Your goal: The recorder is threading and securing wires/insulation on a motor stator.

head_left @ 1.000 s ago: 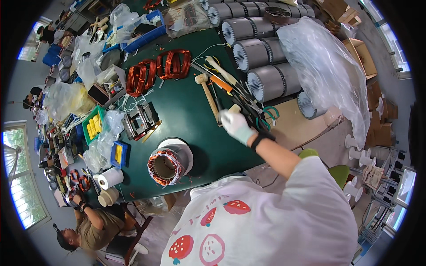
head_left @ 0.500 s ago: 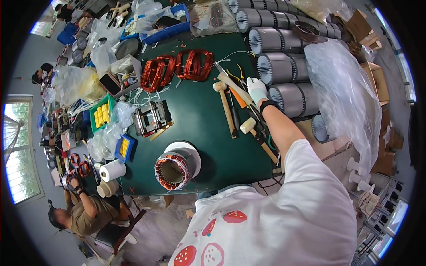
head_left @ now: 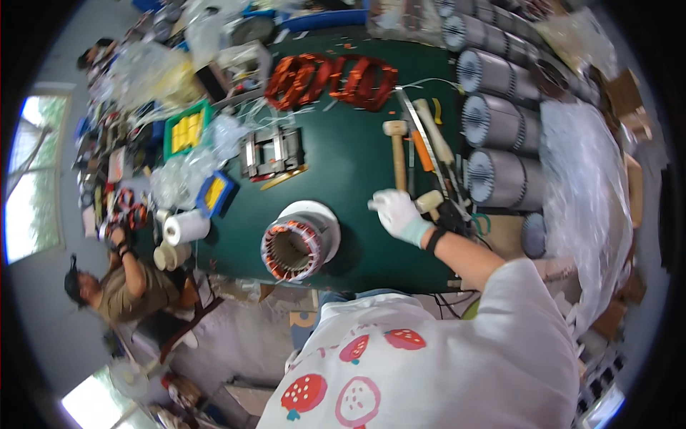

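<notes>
Reaching over the bench (head_left: 357,161), gloved right hand (head_left: 400,216) is right of and slightly beyond the wound stator (head_left: 314,224), fingers partly curled, blur leaving me unable to tell whether they pinch anything; pale-headed mallet (head_left: 429,201) just beside the hand, farther right of the stator. Risk, my judgement: a low leftward sweep could snag the stator's laced windings (head_left: 313,252). Left of and beyond the stator, green bin (head_left: 168,139) and smaller blue tray (head_left: 226,191) both contain yellow pieces.
</notes>
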{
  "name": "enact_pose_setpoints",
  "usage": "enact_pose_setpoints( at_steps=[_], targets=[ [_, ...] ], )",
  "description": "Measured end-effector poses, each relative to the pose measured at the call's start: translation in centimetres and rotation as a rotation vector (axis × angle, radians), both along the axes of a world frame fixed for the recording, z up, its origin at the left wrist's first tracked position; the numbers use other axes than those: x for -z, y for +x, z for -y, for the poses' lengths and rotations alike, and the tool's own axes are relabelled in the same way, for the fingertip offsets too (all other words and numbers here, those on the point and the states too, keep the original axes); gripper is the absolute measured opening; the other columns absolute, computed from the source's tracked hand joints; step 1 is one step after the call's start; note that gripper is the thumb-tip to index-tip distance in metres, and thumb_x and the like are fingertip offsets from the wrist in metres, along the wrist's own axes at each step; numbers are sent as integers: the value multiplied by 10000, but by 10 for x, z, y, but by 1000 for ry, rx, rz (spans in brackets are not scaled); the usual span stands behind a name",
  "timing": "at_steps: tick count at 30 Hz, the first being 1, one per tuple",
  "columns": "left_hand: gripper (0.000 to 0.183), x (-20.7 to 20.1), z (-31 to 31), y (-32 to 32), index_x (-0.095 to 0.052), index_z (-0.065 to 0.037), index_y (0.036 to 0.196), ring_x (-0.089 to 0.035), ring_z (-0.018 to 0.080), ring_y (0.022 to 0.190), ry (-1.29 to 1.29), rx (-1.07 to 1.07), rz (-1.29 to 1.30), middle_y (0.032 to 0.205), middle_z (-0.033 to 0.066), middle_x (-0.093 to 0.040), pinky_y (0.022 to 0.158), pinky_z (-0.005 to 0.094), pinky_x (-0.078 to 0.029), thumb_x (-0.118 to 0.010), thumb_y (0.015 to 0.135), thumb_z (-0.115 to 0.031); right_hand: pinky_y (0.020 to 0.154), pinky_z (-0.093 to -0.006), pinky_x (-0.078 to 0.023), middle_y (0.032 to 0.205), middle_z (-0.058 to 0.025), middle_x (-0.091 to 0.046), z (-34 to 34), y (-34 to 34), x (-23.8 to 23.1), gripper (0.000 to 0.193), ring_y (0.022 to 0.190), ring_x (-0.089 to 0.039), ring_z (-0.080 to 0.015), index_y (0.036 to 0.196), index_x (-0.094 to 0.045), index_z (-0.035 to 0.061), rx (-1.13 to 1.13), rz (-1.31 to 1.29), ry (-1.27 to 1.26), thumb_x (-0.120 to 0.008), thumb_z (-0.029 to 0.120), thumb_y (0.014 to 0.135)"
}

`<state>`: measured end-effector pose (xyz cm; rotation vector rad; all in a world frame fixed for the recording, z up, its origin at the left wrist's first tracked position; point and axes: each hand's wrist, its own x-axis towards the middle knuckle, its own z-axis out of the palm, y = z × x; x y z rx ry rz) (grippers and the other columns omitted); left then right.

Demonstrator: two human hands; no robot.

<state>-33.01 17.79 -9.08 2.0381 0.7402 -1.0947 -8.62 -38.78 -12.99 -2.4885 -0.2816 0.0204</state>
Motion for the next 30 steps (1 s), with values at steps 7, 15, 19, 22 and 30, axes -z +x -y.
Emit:
enact_pose_setpoints(
  at_steps=[7,15,19,22,30],
  targets=[
    [374,-3,-5,-13,-686,-17,1263,-711,311,1088,73,-33,88,1173,190,-745,971,373,-536,-561,997,-248,1138,-469,-392,1444,-133,-557,-33,-41,27,487,1357,-492,-318,1335,-644,138,20,-117,-269,-633,174,850],
    [350,24,-20,-10,-672,-10,1267,-704,327,1091,-19,47,157,1184,207,-730,969,376,-532,-566,1011,-223,1096,-467,-444,1360,-168,-612,21,-11,14,394,1280,-562,-347,1282,-660,81,384,-75,-128,-613,154,897],
    [349,-3,9,35,-671,-21,1268,-705,347,1075,73,245,134,1166,221,-724,946,390,-540,-570,1005,-226,1065,-463,-464,1249,-189,-672,18,-51,-2,298,1205,-607,-372,1201,-694,45,317,-41,68,-576,97,932],
    [356,3,2,42,-670,-38,1278,-699,360,1090,60,224,162,1168,228,-721,948,402,-541,-560,1000,-233,965,-433,-530,1077,-166,-732,-7,-95,-11,248,1037,-685,-354,1131,-721,26,317,-152,228,-566,88,948],
    [394,1,6,69,-665,-33,1298,-675,383,1143,56,273,179,1214,242,-707,993,410,-518,-548,991,-249,888,-410,-561,1006,-158,-757,-64,-217,9,277,948,-733,-304,1154,-724,24,395,-567,334,-562,138,960]
  ],
)
